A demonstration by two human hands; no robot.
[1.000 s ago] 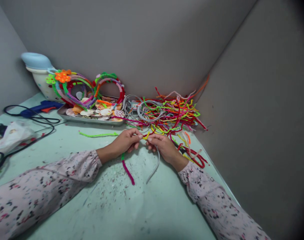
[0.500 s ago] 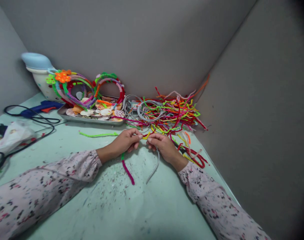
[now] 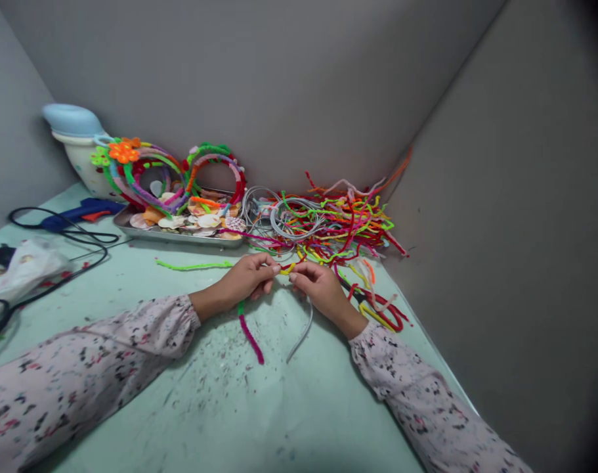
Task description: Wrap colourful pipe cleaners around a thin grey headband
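Observation:
My left hand [image 3: 247,279] and my right hand [image 3: 319,288] meet fingertip to fingertip over the pale green table [image 3: 220,401]. Both are closed in a pinch on a grey headband [image 3: 302,332], whose free end curves down toward me. A yellow pipe cleaner [image 3: 289,268] shows between the fingertips. A magenta pipe cleaner [image 3: 251,338] with a green tip trails out from under my left hand.
A heap of coloured pipe cleaners [image 3: 342,223] and bare grey headbands [image 3: 289,220] lies just beyond my hands. A metal tray [image 3: 175,235] holds shells and wrapped headbands [image 3: 146,174]. A blue glue gun [image 3: 77,211], black cable [image 3: 57,263], white jar [image 3: 77,148], green pipe cleaner [image 3: 195,265] lie left.
My right forearm has shifted slightly left and the right hand has drawn a little closer to the left. Otherwise nothing has moved.

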